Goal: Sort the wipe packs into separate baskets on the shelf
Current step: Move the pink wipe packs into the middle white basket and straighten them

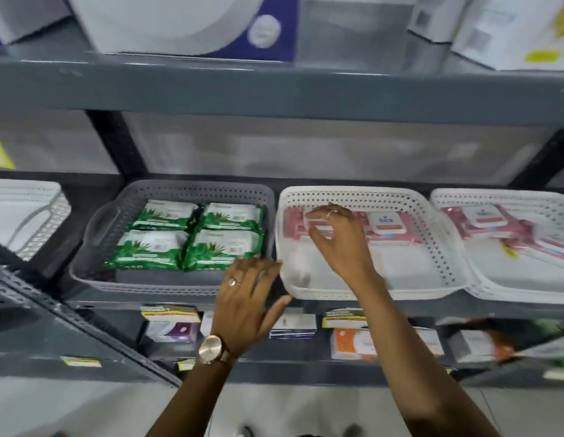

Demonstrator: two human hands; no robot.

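Pink wipe packs (389,230) lie along the far wall of the middle white basket (362,291); right hand (334,238) hovers there, fingers loosely spread, left hand (246,288) open at its near-left corner. Soft, light, slick film; best pinched at edges.

hands (336,239) over white basket (432,247), pink packs (388,230)

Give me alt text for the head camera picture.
A person's right hand reaches into the middle white basket over pink wipe packs. The left hand rests by a grey basket holding four green wipe packs.
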